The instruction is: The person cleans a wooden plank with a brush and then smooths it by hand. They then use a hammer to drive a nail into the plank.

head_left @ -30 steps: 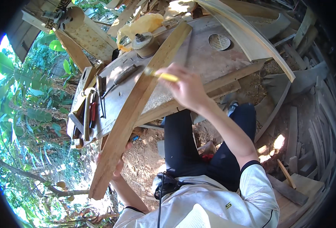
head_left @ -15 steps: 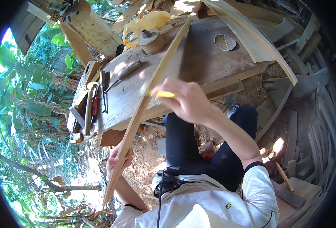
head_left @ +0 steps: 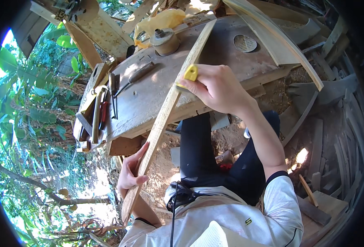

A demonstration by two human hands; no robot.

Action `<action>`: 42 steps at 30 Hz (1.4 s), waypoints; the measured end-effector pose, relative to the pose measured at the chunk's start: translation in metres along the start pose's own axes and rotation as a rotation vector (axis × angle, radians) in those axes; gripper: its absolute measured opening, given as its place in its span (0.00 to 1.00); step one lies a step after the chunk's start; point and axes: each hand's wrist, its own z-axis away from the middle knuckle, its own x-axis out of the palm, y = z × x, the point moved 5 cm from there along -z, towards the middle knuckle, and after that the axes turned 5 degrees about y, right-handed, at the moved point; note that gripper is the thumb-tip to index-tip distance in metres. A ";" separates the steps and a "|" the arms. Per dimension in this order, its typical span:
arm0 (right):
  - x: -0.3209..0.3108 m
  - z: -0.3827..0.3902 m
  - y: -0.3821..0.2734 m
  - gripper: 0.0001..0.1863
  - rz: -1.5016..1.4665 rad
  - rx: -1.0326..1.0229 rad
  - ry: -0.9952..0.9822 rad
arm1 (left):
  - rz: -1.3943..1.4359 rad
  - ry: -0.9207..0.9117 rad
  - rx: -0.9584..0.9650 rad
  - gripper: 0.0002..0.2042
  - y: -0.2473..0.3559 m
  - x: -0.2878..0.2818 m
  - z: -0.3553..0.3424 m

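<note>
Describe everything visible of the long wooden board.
The long wooden board is narrow, pale brown and visibly grained. It lies slantwise, far end over the workbench, near end clear of it. The left hand holds it near that end; the yellow tool in the right hand seems to touch its edge.

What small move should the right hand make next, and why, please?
Probably slide the yellow-handled tool slightly along the wooden plank: the right hand already grips it and it appears to touch the plank, while the left hand supports the plank near its lower end.
</note>
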 end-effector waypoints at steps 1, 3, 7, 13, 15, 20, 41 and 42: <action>-0.001 0.001 0.004 0.09 0.011 0.046 -0.087 | 0.003 0.002 -0.003 0.55 0.000 -0.001 0.001; -0.009 -0.004 0.002 0.11 0.031 0.015 0.027 | 0.018 0.007 -0.003 0.55 0.000 -0.006 0.001; -0.011 -0.001 0.016 0.15 0.047 -0.007 0.030 | 0.061 0.016 -0.013 0.56 -0.005 -0.006 0.000; -0.010 -0.005 0.036 0.16 0.115 -0.016 0.034 | 0.088 0.020 -0.027 0.57 -0.014 -0.016 -0.001; -0.013 -0.009 0.041 0.16 0.141 0.007 0.073 | 0.103 0.006 0.004 0.57 -0.020 -0.021 -0.002; -0.013 -0.015 0.058 0.17 0.155 0.105 0.011 | 0.228 -0.011 -0.012 0.57 -0.024 -0.021 -0.002; -0.028 -0.067 0.150 0.21 0.400 0.139 0.230 | 0.319 -0.083 0.017 0.55 -0.036 -0.028 -0.004; -0.031 -0.068 0.149 0.22 0.401 0.040 0.349 | 0.414 -0.074 -0.027 0.55 -0.036 -0.027 -0.001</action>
